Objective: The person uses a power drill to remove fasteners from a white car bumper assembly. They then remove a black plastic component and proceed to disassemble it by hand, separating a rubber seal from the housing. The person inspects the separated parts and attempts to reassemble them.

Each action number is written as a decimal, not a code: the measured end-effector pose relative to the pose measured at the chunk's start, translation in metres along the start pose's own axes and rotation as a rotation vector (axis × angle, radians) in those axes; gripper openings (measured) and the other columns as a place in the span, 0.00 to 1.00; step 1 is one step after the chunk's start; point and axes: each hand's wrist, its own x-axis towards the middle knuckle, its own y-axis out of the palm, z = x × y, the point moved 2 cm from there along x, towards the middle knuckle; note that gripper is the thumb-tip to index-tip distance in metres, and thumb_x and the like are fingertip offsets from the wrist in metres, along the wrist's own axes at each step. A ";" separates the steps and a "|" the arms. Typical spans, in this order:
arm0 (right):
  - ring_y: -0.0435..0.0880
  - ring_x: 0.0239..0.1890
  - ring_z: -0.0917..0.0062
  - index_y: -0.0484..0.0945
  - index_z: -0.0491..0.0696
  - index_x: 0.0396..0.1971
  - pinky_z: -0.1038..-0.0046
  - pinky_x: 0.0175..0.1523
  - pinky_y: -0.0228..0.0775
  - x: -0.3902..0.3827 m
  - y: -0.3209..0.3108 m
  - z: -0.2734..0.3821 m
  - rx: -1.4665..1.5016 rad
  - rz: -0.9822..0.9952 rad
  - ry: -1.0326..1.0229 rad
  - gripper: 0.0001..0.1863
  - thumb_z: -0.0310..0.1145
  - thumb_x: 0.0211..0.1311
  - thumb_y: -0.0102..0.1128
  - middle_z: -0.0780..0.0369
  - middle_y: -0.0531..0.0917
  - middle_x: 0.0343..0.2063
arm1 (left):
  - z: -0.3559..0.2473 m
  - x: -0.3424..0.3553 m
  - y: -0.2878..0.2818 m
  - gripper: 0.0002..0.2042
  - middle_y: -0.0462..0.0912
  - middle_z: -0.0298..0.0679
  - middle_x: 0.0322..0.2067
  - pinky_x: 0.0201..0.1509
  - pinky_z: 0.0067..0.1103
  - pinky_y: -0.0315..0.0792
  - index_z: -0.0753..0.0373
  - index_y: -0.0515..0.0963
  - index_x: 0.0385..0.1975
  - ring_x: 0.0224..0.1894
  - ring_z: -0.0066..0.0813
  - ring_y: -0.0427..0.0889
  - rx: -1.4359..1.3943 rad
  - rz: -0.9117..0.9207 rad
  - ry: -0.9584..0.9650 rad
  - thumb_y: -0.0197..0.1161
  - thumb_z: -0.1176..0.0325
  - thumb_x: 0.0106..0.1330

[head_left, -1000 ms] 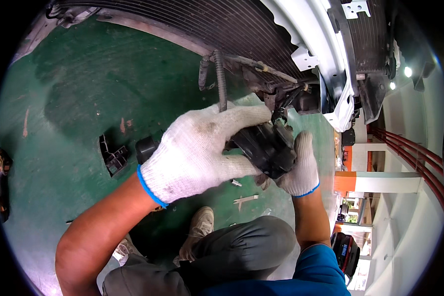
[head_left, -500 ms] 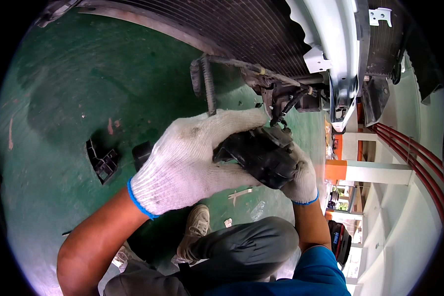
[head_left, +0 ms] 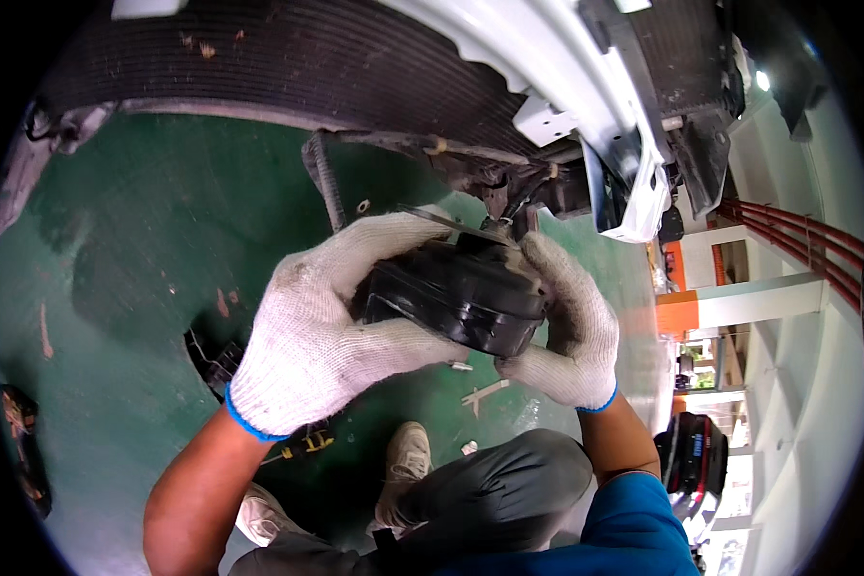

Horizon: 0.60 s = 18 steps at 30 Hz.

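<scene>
Between my two hands, in white knitted gloves with blue cuffs, is a glossy black car horn (head_left: 470,293), rounded like a snail shell. A flat metal bracket (head_left: 456,227) sticks out along its top. My left hand (head_left: 302,326) grips the horn's left end, thumb above and fingers below. The fingers of my right hand (head_left: 581,331) curl round its right end, on the bracket side. Parts of the horn lie hidden behind the gloves. Just beyond them, the car's front hangs open, with a wiring harness (head_left: 326,182) dangling from it.
A white metal beam (head_left: 547,58) and dark radiator (head_left: 288,67) span the far side. On the green floor (head_left: 163,211) lie a black plastic piece (head_left: 216,360), a yellow-and-black tool (head_left: 312,444), a small ring (head_left: 363,205) and scraps. Another car (head_left: 693,456) stands at right.
The horn has been turned between my hands, so its rounded side and bracket now show more plainly. My right hand has come further into sight. The view has shifted, showing more of the radiator.
</scene>
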 end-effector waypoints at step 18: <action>0.87 0.40 0.71 0.69 0.44 0.68 0.71 0.47 0.83 0.001 -0.007 0.007 0.007 -0.147 -0.165 0.42 0.31 0.51 0.77 0.54 0.82 0.51 | -0.057 0.014 0.007 0.34 0.85 0.39 0.48 0.54 0.22 0.79 0.70 0.76 0.61 0.47 0.24 0.83 -0.218 -0.079 -0.160 0.80 0.75 0.49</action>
